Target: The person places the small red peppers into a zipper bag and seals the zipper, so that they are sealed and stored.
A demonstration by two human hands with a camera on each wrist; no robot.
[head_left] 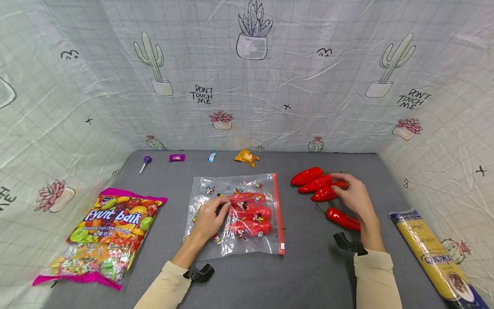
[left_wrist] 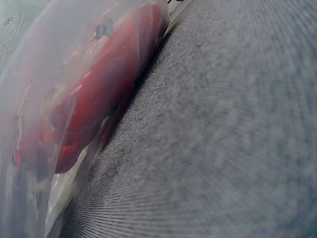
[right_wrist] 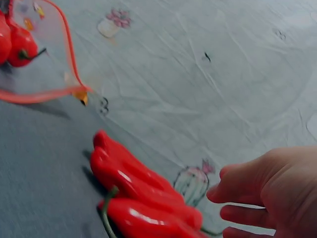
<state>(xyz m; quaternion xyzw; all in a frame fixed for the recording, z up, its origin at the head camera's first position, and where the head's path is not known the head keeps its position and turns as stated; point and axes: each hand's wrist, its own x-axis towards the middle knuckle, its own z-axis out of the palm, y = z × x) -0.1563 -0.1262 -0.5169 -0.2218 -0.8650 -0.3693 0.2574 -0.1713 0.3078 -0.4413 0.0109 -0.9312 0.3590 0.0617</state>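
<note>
A clear zip bag [head_left: 247,251] with cartoon prints and a red zip edge holds three red chili peppers [head_left: 251,212]. My left hand [head_left: 210,216] pinches the bag's upper film beside them with thumb and forefinger; the left wrist view shows the raised film and a pepper [left_wrist: 114,74] inside. To the right, my right hand [head_left: 353,195] hovers at the stem end of a row of loose red peppers [head_left: 316,182], thumb and fingers apart around the nearest one's end. Another loose pepper [head_left: 341,218] lies under the right wrist. The right wrist view shows the fingers [right_wrist: 242,215] holding nothing.
A large fruit candy bag [head_left: 115,223] lies at left, a yellow pasta pack [head_left: 432,257] at right. Along the back sit a lollipop [head_left: 147,159], a purple candy [head_left: 177,158], a small blue-white candy [head_left: 212,156] and an orange wrapped candy [head_left: 245,156]. Printed cloth walls surround the table.
</note>
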